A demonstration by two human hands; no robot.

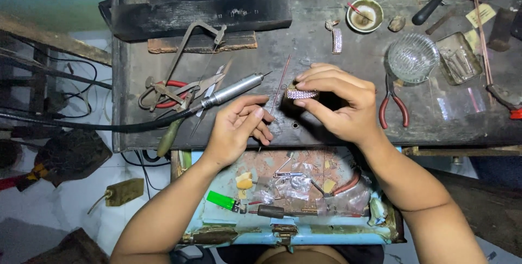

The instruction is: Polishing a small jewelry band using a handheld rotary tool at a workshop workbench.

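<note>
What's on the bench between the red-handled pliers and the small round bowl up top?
In the head view, a clear ribbed glass dish sits between the red-handled pliers and the small round bowl; otherwise bare benchtop.

Tight quarters here. Just left of the left hand's fingers (260,116), the rotary handpiece (231,91) and the shears (187,91) block the bench. Beyond the right hand's fingertips (310,73) there's bare dark benchtop (304,41) up to a small jewelled strip (337,40). Right of that hand, red-handled pliers (394,101) and a glass bowl (413,57) crowd in.
</note>
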